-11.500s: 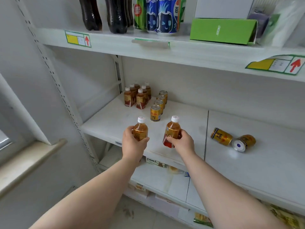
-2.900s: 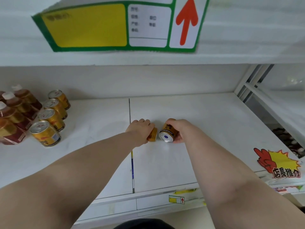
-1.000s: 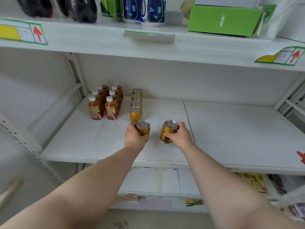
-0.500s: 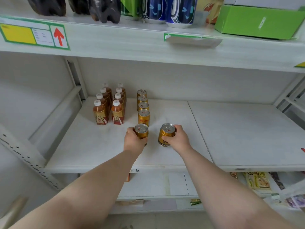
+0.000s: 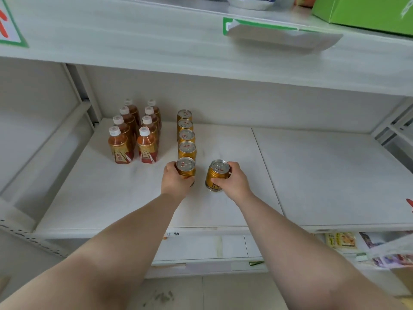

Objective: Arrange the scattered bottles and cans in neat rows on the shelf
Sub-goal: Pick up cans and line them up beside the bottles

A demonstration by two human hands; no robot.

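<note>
Hiding left can base, left hand, rear bottles overlapping

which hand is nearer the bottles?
Left. The left hand, gripping a can at the front of the can row, sits just right of the bottles. The right hand, holding another can, is farther right.

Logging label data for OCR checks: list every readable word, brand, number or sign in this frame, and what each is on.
No text reads clearly.
Red arrow, partly cut off: shelf tag at top left.
Front tea bottles: label print too blurred to read.
Gold can in the right hand: dark print, unreadable.
Can in the left hand: label hidden.
Price strip on the shelf edge: too small.
Green box: white mark, illegible.
</note>
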